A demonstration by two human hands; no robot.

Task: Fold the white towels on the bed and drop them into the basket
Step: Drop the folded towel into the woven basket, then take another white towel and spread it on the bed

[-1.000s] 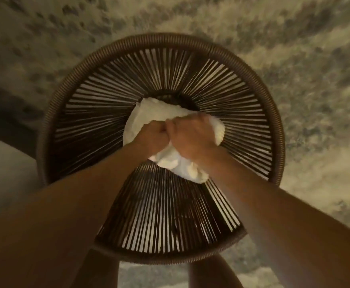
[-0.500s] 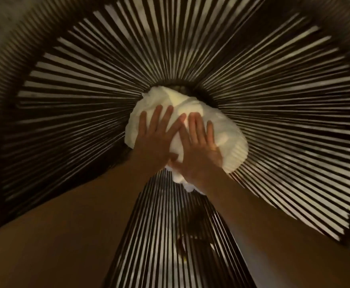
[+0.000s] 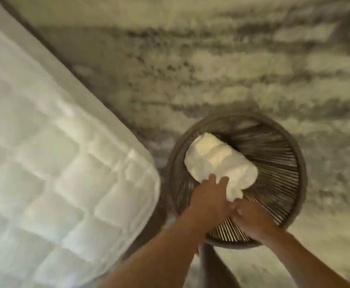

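A folded white towel [image 3: 217,161] lies inside the round dark wicker basket [image 3: 301,173], which stands on the floor by the bed's corner. My left hand [image 3: 208,199] hovers over the basket's near side with straight fingers, its fingertips at the towel's near edge. My right hand [image 3: 251,217] is beside it, just above the near rim, fingers relaxed and holding nothing. The picture is blurred by motion.
The bed [image 3: 45,163] with its white quilted cover fills the left side, its corner close to the basket. A shaggy grey and beige rug [image 3: 232,69] covers the floor around and beyond the basket. My legs show at the bottom edge.
Both hands let go of the towel after pressing it down and have drawn back toward the near rim. The view has pulled up and away, bringing the bed into sight.
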